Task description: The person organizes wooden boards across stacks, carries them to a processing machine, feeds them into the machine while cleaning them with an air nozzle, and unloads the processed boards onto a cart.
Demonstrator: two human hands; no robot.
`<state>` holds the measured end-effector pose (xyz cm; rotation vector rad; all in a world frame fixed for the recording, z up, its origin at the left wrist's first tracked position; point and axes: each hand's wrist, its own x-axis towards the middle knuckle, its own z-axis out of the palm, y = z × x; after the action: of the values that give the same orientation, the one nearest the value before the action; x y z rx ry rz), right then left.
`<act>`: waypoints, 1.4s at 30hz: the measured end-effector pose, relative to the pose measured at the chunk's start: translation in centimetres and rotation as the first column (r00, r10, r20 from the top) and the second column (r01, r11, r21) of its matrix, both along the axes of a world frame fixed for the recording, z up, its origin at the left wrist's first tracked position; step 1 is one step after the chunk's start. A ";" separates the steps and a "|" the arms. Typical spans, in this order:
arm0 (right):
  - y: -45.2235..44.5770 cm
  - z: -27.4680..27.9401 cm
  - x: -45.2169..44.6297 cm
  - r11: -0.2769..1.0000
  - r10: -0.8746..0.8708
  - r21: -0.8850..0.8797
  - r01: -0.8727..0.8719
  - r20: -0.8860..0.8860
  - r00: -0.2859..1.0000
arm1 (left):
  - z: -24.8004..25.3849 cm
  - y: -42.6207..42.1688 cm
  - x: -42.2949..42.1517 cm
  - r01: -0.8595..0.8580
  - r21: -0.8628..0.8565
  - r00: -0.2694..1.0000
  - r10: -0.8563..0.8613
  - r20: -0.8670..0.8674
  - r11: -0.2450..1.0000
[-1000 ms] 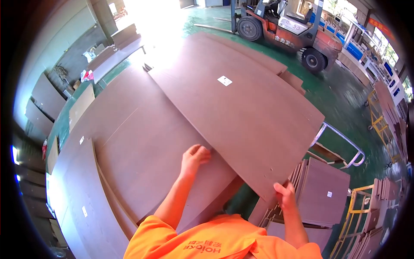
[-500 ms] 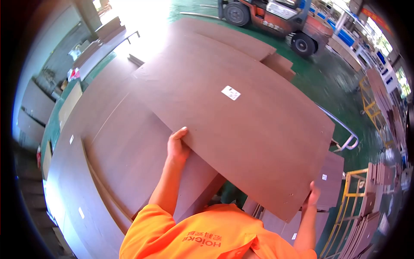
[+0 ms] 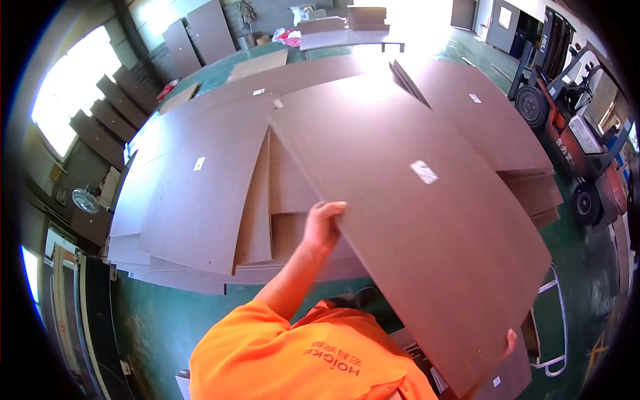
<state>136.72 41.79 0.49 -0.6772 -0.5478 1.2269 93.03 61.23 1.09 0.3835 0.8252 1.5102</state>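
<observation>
A large brown flat panel point(image 3: 407, 233) with a white label point(image 3: 424, 172) is held at a slant in front of me. My left hand point(image 3: 323, 225) is closed on its left long edge, thumb on the upper face and the other fingers out of sight underneath. My right hand point(image 3: 509, 343) grips the opposite edge near the close end; mostly its fingertips show, the rest lies behind the panel. Beneath and beyond the held panel are stacked brown panels, among them a labelled one point(image 3: 190, 193) at the left and another point(image 3: 497, 113) at the right.
A forklift point(image 3: 587, 140) stands on the green floor at the right. Close to the held panel's right side is a metal tube frame point(image 3: 562, 320). A low table point(image 3: 347, 40) with stacked boards stands at the back. A fan point(image 3: 85, 200) is at far left.
My view has swung left, bringing the left stack and windows into sight. Both hands keep hold of the panel, which now points more steeply toward me. The forklift appears farther right.
</observation>
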 end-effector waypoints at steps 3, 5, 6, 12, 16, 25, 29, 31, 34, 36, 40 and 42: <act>2.4 -0.5 -3.2 0.999 0.033 0.005 -0.032 -0.097 0.995 | -1.5 -4.4 -5.6 -0.221 -0.021 0.975 0.221 -0.002 0.975; 4.6 -1.1 -5.1 0.996 0.083 0.001 -0.084 -0.166 0.983 | -0.6 -7.4 -8.1 -0.286 -0.025 0.958 0.286 0.025 0.958; 5.7 -1.6 -5.9 0.992 0.123 -0.001 -0.126 -0.196 0.973 | 1.0 -8.9 -9.0 -0.321 -0.031 0.946 0.322 0.040 0.947; 11.4 -5.2 -12.4 0.940 0.329 -0.108 -0.323 0.053 0.943 | -0.1 -12.4 -20.0 -0.417 -0.027 0.908 0.415 -0.064 0.908; 11.2 1.3 -22.3 0.931 0.338 -0.120 -0.345 -0.073 0.938 | -3.0 -12.2 -31.8 -0.322 -0.167 0.939 0.292 -0.181 0.932; 10.0 2.0 -39.2 0.401 0.895 -0.295 -0.868 0.329 0.302 | 5.4 -9.8 -38.0 -0.333 0.115 -0.224 0.040 -0.974 0.936; 11.6 2.0 -37.7 0.420 0.639 -0.281 -0.863 0.767 0.061 | 2.5 -6.5 -32.7 -0.092 -0.099 -0.320 -0.124 -0.939 0.991; 15.2 2.6 -33.4 0.578 0.726 -0.314 -0.753 0.620 0.298 | 1.2 -6.1 -29.6 -0.114 -0.206 -0.453 -0.236 -0.860 0.972; 20.2 0.7 -24.4 0.854 0.500 -0.247 -0.458 0.635 0.589 | -0.8 -6.0 -29.8 -0.289 -0.204 -0.571 -0.340 -0.747 0.935; 23.2 0.5 -18.0 0.945 0.328 -0.225 -0.238 0.657 0.679 | -0.4 -5.8 -30.6 -0.388 -0.210 -0.517 -0.401 -0.756 0.897; 31.2 -1.1 -5.4 0.997 -0.020 -0.027 0.070 0.809 0.588 | -2.1 -4.8 -31.1 -0.532 -0.180 -0.438 -0.450 -0.778 0.828; 36.3 -1.0 0.2 0.975 -0.191 0.134 0.179 0.913 0.361 | -1.5 -3.1 -27.6 -0.526 -0.209 -0.334 -0.427 -0.840 0.824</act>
<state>136.91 78.11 -0.53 -1.4007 -1.3814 0.4915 65.43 58.15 -0.41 1.2847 2.7597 0.3625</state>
